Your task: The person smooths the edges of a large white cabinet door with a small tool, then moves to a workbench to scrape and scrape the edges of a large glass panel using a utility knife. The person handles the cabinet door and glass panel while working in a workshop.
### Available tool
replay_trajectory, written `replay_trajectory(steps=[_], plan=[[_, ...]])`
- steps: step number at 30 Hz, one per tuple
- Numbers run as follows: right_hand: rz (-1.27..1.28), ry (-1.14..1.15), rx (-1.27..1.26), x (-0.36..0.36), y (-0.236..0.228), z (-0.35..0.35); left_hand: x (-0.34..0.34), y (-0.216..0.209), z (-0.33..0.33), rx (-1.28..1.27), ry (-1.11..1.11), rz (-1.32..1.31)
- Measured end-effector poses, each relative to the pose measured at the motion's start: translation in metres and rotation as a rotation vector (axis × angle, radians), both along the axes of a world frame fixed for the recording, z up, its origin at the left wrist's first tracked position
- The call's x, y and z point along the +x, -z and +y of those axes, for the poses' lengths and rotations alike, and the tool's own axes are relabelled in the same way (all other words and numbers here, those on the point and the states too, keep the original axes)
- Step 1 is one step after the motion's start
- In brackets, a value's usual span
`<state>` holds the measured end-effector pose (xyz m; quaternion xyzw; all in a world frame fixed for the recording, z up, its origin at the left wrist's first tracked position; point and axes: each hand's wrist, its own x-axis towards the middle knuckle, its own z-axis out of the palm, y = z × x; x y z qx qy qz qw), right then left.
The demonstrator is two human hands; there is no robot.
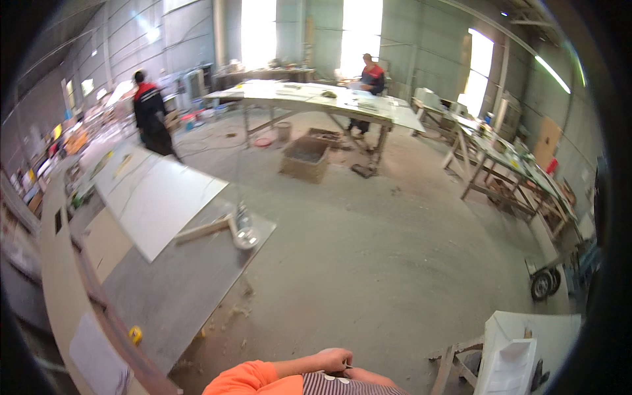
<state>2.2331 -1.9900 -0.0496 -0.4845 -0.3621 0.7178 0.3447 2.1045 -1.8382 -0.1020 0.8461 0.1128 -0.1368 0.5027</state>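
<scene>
At the lower edge my left hand (334,359), below an orange sleeve (245,378), is closed in front of a striped garment (339,384). Something small and dark shows at its fingers, too little to name. Close against it lies my right hand (368,376), its fingers hidden. Left of my hands stands a grey-topped table (168,289). On it are a white marble-patterned panel (158,197), a wooden angle piece (205,229) and a clear round object (245,239). A yellow tape measure (135,334) lies near its edge, with a white paper sheet (97,355) beyond.
A long workbench (296,95) crosses the back; one person (372,79) stands behind it, another (150,112) at left. A cardboard box (305,160) sits on the floor. More benches (500,158), a wheeled cart (543,283) and a white panel on a wooden stand (497,329) are at right.
</scene>
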Motion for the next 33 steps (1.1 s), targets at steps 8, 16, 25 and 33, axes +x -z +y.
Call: replay_trajectory(steps=[8,16,25,33], plan=[[-0.003,0.377,0.081,0.072,0.006,0.057,0.09,0.052,0.062,-0.298,0.338,0.125],[-0.011,0.495,0.128,0.219,0.032,0.133,0.256,0.064,0.142,-0.048,0.304,0.197],[-0.048,0.426,0.174,0.401,-0.003,0.162,0.467,-0.026,0.182,0.263,0.293,0.172],[-0.09,0.459,0.189,0.527,0.004,0.151,0.627,-0.04,0.174,0.299,0.528,0.104]])
